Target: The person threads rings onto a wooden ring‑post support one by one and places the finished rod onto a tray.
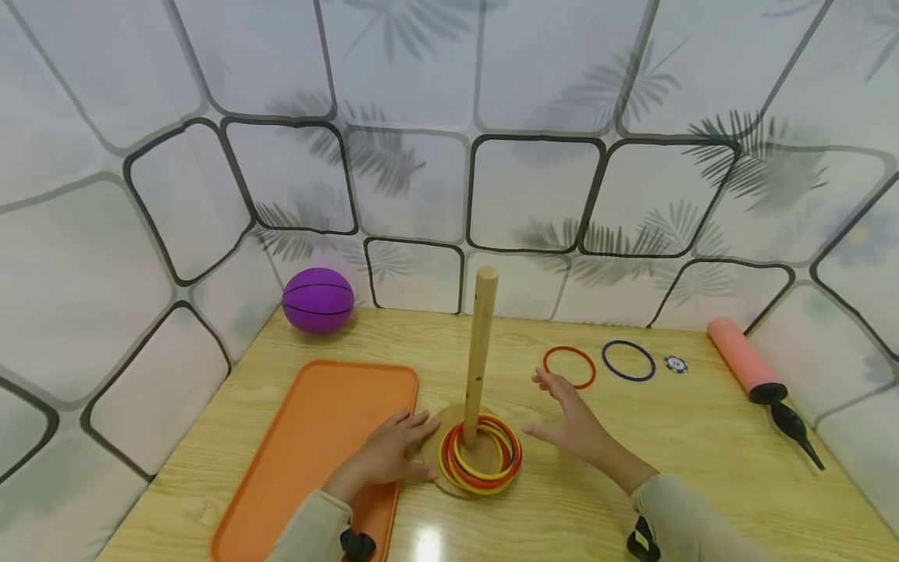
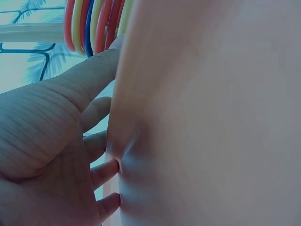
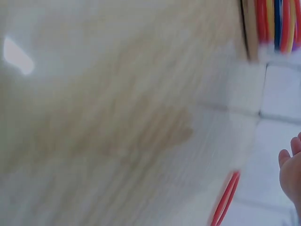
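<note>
A wooden peg (image 1: pixel 481 351) stands upright on a round wooden base (image 1: pixel 450 416). Stacked rings (image 1: pixel 485 484) in red, yellow and dark blue lie around its foot. My left hand (image 1: pixel 385 453) has its fingers spread across the right edge of the orange tray (image 1: pixel 323 437), fingertips and thumb at the base's left side. In the left wrist view its thumb reaches close to the rings (image 2: pixel 98 23). To the right of the peg my right hand (image 1: pixel 577 428) is spread and holds nothing. A red ring (image 1: pixel 594 371) lies just beyond its fingertips.
On the table farther right are a blue ring (image 1: pixel 654 367) and a poker chip (image 1: pixel 676 364). A pink cylinder (image 1: pixel 746 359) with a black nozzle (image 1: pixel 794 425) lies by the right wall. A purple ball (image 1: pixel 318 301) sits at the back left. Patterned walls (image 1: pixel 534 195) enclose the table.
</note>
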Tool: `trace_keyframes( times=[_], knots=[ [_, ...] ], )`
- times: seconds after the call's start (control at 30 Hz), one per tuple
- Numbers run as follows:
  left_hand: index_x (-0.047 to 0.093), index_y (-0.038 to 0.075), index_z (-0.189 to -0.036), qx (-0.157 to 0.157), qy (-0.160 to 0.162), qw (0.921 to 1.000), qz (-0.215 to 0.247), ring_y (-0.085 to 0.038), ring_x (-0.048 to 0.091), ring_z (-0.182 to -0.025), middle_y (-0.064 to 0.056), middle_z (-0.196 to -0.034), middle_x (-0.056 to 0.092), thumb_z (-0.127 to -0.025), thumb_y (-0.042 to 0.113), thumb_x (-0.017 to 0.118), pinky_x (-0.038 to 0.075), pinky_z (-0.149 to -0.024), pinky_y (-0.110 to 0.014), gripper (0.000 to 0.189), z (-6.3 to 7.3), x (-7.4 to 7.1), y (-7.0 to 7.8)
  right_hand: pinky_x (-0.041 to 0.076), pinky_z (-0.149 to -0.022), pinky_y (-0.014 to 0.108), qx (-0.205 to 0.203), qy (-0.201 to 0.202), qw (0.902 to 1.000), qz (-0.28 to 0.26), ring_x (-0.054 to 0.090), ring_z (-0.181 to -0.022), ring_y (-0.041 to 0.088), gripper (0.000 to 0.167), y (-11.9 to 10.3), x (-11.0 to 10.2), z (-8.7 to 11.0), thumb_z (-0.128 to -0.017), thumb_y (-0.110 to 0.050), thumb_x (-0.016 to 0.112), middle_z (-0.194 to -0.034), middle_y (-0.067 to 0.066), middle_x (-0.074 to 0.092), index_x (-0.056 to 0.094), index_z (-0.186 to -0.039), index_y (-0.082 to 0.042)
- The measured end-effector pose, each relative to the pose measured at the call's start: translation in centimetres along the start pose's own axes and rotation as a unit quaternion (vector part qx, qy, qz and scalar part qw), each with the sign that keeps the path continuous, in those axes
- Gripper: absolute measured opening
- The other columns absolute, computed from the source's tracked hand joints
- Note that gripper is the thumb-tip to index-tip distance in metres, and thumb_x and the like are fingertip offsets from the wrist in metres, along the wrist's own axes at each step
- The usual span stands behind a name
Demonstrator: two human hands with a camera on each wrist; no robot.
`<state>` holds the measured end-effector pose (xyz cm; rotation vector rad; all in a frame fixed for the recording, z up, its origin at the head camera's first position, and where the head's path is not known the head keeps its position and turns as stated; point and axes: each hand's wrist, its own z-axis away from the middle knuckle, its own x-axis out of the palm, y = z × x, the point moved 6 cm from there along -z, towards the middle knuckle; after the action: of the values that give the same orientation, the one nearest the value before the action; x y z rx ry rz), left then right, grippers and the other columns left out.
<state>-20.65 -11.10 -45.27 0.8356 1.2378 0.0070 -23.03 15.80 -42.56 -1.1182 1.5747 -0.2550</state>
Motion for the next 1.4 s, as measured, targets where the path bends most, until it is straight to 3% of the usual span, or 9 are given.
trace_keyframes(
  times=[0.17,0.3,0.53,0.7,0.93,1.13,1.4],
  knots=[
    [0.042,0.009,-0.144,-0.001,0.001,1.0000,-0.002,-0.049,0.022,-0.135,-0.021,-0.147,0.035,-0.080,0.041,0.073,0.019,-0.107,-0.062,0.077,0.0,0.0,-0.1,0.031,-0.098,0.064,0.068,0.020,0.9974,0.013,0.036,-0.127,0.043,0.088,3.5,-1.9,-0.7,-0.081,-0.025,0.076,-0.145,0.022,0.032,0.024,-0.148,-0.002],
    [0.042,0.010,-0.144,-0.001,0.000,1.0000,0.001,-0.049,0.021,-0.136,-0.021,-0.148,0.034,-0.080,0.042,0.072,0.018,-0.107,-0.063,0.078,0.0,0.1,-0.2,0.030,-0.096,0.067,0.104,0.022,0.9927,0.056,0.031,-0.128,0.047,0.093,5.9,-3.1,-1.1,-0.083,-0.035,0.073,-0.149,0.025,0.025,0.018,-0.149,0.001],
    [0.042,0.010,-0.144,0.002,0.004,1.0000,0.001,-0.049,0.022,-0.135,-0.021,-0.148,0.035,-0.080,0.043,0.073,0.018,-0.106,-0.064,0.078,-0.1,0.0,-0.3,0.015,-0.103,0.068,0.119,0.013,0.9875,0.103,0.016,-0.133,0.053,0.102,8.8,-4.0,-2.0,-0.080,-0.043,0.074,-0.148,0.033,0.021,0.017,-0.146,0.010],
    [0.042,0.010,-0.144,0.003,0.004,1.0000,-0.001,-0.049,0.023,-0.135,-0.020,-0.147,0.036,-0.080,0.042,0.073,0.020,-0.105,-0.064,0.078,-0.1,-0.1,-0.2,0.021,-0.101,0.066,0.134,0.016,0.9800,0.146,0.022,-0.129,0.054,0.106,10.5,-3.9,-2.6,-0.076,-0.050,0.074,-0.146,0.032,0.027,0.022,-0.144,0.011],
    [0.042,0.012,-0.144,-0.004,0.005,1.0000,-0.006,-0.047,0.023,-0.136,-0.018,-0.148,0.036,-0.080,0.043,0.073,0.020,-0.106,-0.063,0.078,-0.1,0.1,-0.3,0.023,-0.101,0.066,0.160,-0.002,0.9709,0.178,0.023,-0.128,0.056,0.110,11.6,-3.4,-3.2,-0.077,-0.060,0.068,-0.146,0.032,0.026,0.019,-0.145,0.012],
    [0.042,0.012,-0.144,-0.003,0.002,1.0000,-0.005,-0.046,0.024,-0.136,-0.018,-0.148,0.036,-0.079,0.043,0.074,0.021,-0.105,-0.064,0.079,0.1,0.1,-0.1,0.031,-0.095,0.064,0.159,0.006,0.9662,0.203,0.033,-0.118,0.055,0.106,11.6,-3.5,-3.7,-0.075,-0.060,0.069,-0.140,0.033,0.036,0.027,-0.141,0.013],
    [0.041,0.013,-0.145,-0.008,0.002,0.9999,-0.007,-0.044,0.022,-0.137,-0.016,-0.149,0.035,-0.079,0.044,0.073,0.020,-0.106,-0.062,0.079,0.1,0.1,-0.2,0.029,-0.093,0.068,0.174,-0.001,0.9632,0.205,0.030,-0.119,0.058,0.111,12.2,-3.7,-4.1,-0.073,-0.061,0.070,-0.140,0.035,0.035,0.026,-0.141,0.014]
  ],
)
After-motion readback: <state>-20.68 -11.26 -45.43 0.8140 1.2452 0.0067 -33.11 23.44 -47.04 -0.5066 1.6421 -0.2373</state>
